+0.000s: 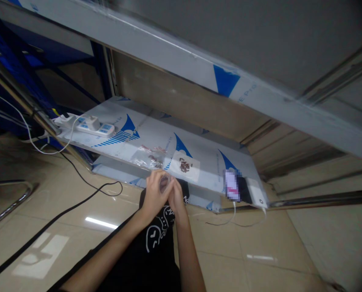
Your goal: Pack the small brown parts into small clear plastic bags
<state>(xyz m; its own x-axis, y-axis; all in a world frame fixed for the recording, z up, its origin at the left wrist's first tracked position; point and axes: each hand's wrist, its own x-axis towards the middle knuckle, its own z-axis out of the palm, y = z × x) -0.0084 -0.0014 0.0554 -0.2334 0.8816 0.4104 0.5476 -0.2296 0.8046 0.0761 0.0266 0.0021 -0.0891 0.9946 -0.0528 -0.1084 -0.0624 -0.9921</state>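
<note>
My left hand [155, 190] and my right hand [176, 197] meet in front of the shelf's near edge, fingers curled together. Between them is a small clear plastic bag [165, 183] with something dark showing through; its contents are too blurred to name. Just beyond my hands, a larger clear plastic bag [152, 157] with reddish-brown pieces lies on the shelf [150, 125]. To its right, a pile of small brown pieces [185, 165] rests on a white sheet [194, 172].
A white power strip [103, 129] with plugs sits at the shelf's left end. On the right are a phone [232, 185] with a cable and a white device [256, 192]. An upper shelf [181, 52] overhangs; a black cable [74, 205] crosses the floor.
</note>
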